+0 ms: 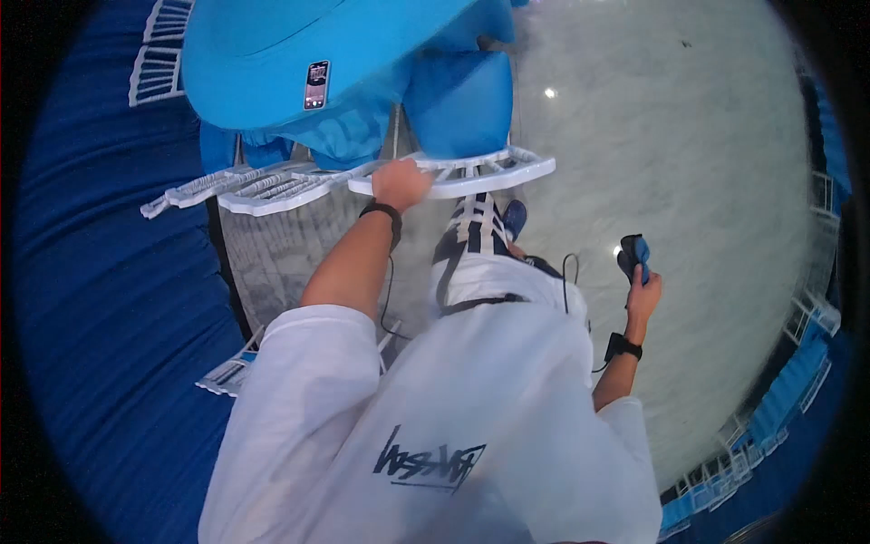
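My left hand (401, 184) is closed around the top rail of a white chair (530, 170), whose seat side faces a table draped in bright blue cloth (245, 86). Off to the right, my right hand (642, 292) grips a small black and blue object (633, 257) and holds it out over the pale floor. What kind of thing it is I cannot make out. Both wrists wear a black band. A phone (315, 85) with a lit screen lies flat on the blue tablecloth.
More white chairs (281, 189) stand left of my left hand along the table. Dark blue pleated drapery (109, 299) covers the left side. Pale floor (707, 181) spreads to the right, with blue-covered tables (784, 390) and chairs along the far right. A black cable (388, 290) hangs beside my body.
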Demonstrator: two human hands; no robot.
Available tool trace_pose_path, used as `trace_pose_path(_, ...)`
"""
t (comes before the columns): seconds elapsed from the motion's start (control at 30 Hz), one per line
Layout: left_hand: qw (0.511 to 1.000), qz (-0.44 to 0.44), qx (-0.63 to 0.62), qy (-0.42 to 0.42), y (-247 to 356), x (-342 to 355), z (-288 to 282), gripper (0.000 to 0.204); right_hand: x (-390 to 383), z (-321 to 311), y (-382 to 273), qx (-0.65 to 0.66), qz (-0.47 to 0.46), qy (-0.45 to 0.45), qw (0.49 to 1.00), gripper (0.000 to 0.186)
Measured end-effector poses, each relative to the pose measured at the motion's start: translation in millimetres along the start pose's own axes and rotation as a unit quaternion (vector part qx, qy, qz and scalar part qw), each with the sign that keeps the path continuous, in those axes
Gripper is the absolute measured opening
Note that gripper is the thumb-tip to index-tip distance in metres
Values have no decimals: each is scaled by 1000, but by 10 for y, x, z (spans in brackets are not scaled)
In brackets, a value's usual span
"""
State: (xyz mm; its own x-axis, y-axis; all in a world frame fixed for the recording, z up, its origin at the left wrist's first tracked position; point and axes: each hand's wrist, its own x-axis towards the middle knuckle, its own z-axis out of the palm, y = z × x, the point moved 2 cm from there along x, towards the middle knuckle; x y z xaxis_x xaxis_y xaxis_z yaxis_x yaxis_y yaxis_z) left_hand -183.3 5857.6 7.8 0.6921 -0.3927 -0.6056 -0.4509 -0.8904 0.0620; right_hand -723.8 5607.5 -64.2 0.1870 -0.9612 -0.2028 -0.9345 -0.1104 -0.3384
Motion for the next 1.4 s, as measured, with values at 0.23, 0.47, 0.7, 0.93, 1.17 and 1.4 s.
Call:
trace_pose_path(0.23, 1000, 3, -2, -28, -37, -82, -49, 49, -111, -383, -2067, 13, -165, -210, 964, 40)
trace_pose_path(0.47, 1000, 8, 7, -7, -24, -117, -13, 48, -477, -278, -2808, 60, -324, -278, 902, 26)
trace_pose_path(0.7, 882, 201, -239, 353, -213, -478, 195, 29, -623, -313, -2846, 101, -363, -334, 864, 23)
trace_pose_path(0.93, 863, 418, -282, 44, 671, -1382, 93, 61, -673, -513, -3051, 209, -401, -309, 837, 25)
trace_pose_path(1.17, 902, 360, -233, -46, 691, -1376, 308, 20, -773, -829, -2960, 265, -343, -328, 839, 25)
trace_pose_path(1.4, 904, 366, -220, 9, 567, -1463, 170, 22, -787, -866, -2792, 221, -307, -306, 874, 27)
